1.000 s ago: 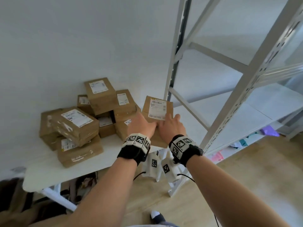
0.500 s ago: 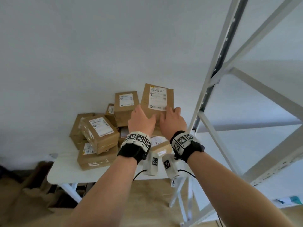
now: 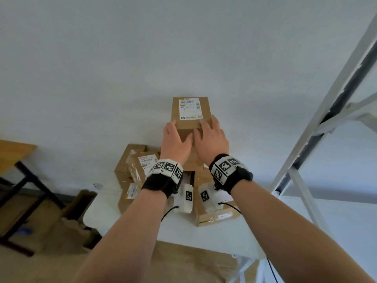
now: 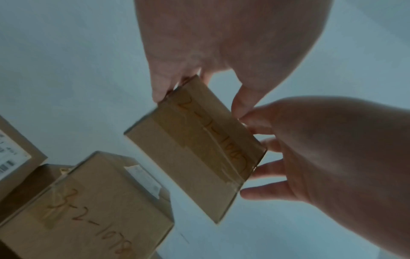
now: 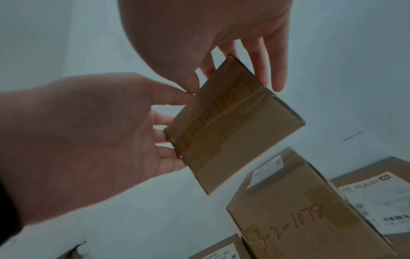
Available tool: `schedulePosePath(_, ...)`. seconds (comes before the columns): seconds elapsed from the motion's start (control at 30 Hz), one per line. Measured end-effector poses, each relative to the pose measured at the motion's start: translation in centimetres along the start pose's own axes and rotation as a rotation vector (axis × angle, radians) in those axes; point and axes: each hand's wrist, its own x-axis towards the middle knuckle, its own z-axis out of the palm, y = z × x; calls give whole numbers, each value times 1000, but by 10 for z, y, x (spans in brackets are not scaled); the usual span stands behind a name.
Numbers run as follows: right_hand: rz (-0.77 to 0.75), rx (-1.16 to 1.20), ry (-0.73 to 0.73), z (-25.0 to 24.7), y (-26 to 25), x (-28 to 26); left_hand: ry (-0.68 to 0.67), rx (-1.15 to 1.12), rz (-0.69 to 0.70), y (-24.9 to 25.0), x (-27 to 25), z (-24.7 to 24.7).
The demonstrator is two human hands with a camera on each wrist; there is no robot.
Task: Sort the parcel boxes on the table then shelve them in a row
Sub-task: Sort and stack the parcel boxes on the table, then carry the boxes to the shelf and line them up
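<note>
I hold a small brown parcel box (image 3: 190,111) with a white label in the air above the pile, against the white wall. My left hand (image 3: 175,139) grips its left side and my right hand (image 3: 210,137) grips its right side, fingers lying over the top. In the left wrist view the box (image 4: 195,149) shows a taped underside with handwritten numbers, pinched at its corner by the left hand (image 4: 199,52). The right wrist view shows the same box (image 5: 233,126) between both hands. Below lies the pile of parcel boxes (image 3: 138,168) on the white table (image 3: 204,235).
A box marked 3-2-1078 (image 4: 88,210) stands just under the held one. The white metal shelf frame (image 3: 326,119) rises at the right. A wooden table with black legs (image 3: 14,152) is at the far left, with loose cardboard (image 3: 77,211) on the floor beside it.
Both hands have lifted the labelled box off the pile and raised it up along the wall. The view has shifted left, so the shelf frame now sits at the right edge.
</note>
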Motion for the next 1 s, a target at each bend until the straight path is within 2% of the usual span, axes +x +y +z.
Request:
schedulePosePath(0.07, 33, -30, -93, 12, -4, 8, -118, 126, -36, -12, 12, -2)
schedulePosePath(0.17, 63, -81, -158, 27, -5, 14, -167, 208, -19, -28, 23, -4)
schedulePosePath(0.4, 100, -112, -34, 31, -17, 18, -175, 200, 36, -40, 34, -8)
schedulePosePath(0.73, 90, -101, 155, 6, -20, 14, -69, 175, 198, -26, 41, -13)
schedulePosePath(0.83, 90, -99, 179, 1, -16, 11, -70, 119, 190, -20, 43, -15)
schedulePosePath(1.0, 102, -21, 220, -3, -8, 6, -79, -4, 98, -18, 46, -25)
